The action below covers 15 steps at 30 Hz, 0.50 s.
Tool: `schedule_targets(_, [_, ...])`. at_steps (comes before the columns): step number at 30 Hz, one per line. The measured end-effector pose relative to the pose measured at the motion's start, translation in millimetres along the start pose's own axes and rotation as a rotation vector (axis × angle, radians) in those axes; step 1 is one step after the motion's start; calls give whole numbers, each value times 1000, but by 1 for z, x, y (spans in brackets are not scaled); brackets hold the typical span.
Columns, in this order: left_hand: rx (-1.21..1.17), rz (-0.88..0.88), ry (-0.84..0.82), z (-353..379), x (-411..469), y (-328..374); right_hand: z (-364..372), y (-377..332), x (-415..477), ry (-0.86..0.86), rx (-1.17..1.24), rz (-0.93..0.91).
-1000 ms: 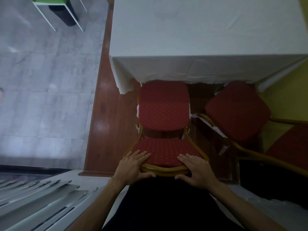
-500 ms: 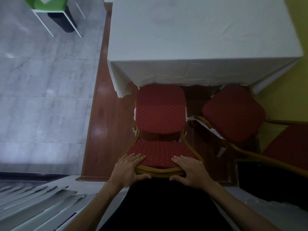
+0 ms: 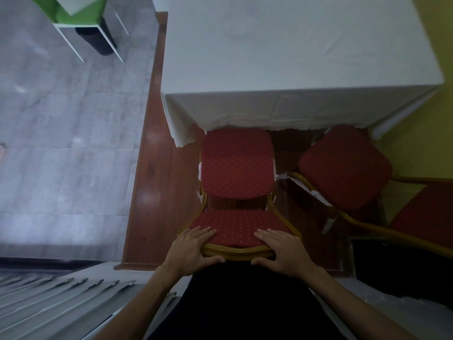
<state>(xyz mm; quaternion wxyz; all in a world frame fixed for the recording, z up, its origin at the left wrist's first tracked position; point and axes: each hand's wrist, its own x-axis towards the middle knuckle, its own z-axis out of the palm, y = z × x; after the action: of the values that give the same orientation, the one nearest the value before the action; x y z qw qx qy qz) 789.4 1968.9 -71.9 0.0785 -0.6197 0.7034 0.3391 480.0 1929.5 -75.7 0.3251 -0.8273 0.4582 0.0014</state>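
While both hands grip the top of its backrest, the red chair (image 3: 236,168) stands on the wooden floor (image 3: 152,182) facing the table (image 3: 294,57). The far edge of its seat sits right at the hanging hem of the white tablecloth (image 3: 245,111).

From the head view, the left hand (image 3: 193,249) holds the left end of the backrest. Its fingers are laid flat over the red padding and its thumb is hooked round the near side of the gold frame (image 3: 239,251). The right hand (image 3: 284,251) mirrors it at the right end, thumb tucked behind the rail. Neither hand is closed into a tight fist; both are wrapped loosely but firmly over the rail.

A second red chair (image 3: 343,168) stands just beside it on the right, turned at an angle, with its gold arm sweeping close to the held chair's right side. A green chair (image 3: 78,13) is well apart, far left on the grey tiles.

My guess is that the chair is being tucked in. A push that is stronger on one hand would swing the chair, and its frame could knock the angled neighbour. Driving it forward carelessly could catch the cloth hem on the seat and drag the cloth across the tabletop. A leg could also scrape or catch on the floor, though the legs are hidden from here.
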Motion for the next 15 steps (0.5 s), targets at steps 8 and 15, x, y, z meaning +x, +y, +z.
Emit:
schedule_targets(8, [-12,12,-8,0,3,0,-2,0,-1,-2,-40,-20])
schedule_targets(15, [-10,21,-27,-2,2,-4,0,2,2,-19,-37,-25])
